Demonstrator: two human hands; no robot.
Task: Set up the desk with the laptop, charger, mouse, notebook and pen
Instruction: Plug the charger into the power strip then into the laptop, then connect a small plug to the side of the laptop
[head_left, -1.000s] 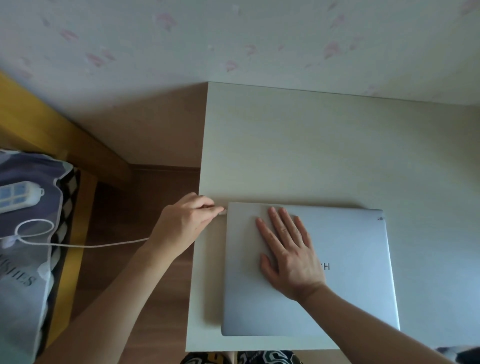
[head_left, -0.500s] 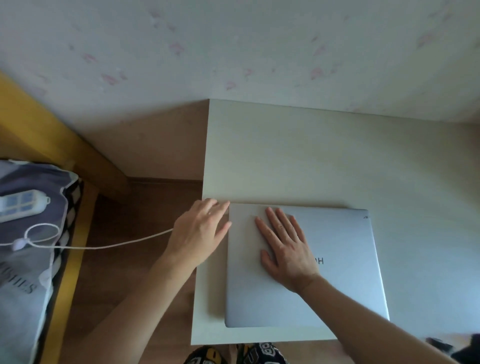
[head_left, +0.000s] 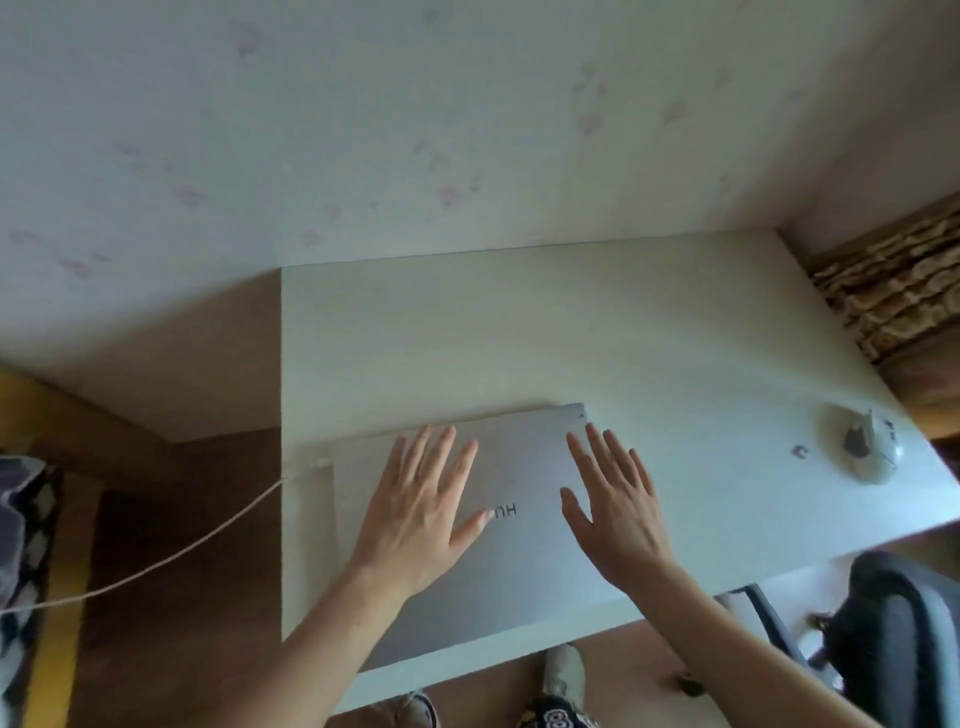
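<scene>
Two of the five items look placed so far: laptop (head_left: 498, 525) lies lid-shut on the white tabletop (head_left: 519, 332), near its front-left corner, and the charger cable (head_left: 171, 556) runs from the laptop's left rear edge off the tabletop toward the left; whether it is fully seated cannot be told. Mouse (head_left: 865, 449), pale and rounded, sits near the right edge, well apart from the laptop; probably placed. Notebook and pen not in view, judged still to come. Left hand (head_left: 415, 514) and right hand (head_left: 618, 514) both spread flat, fingers splayed, over the lid, gripping nothing; contact uncertain. Laptop is thin, silver-grey, matte, with dark lettering partly covered.
</scene>
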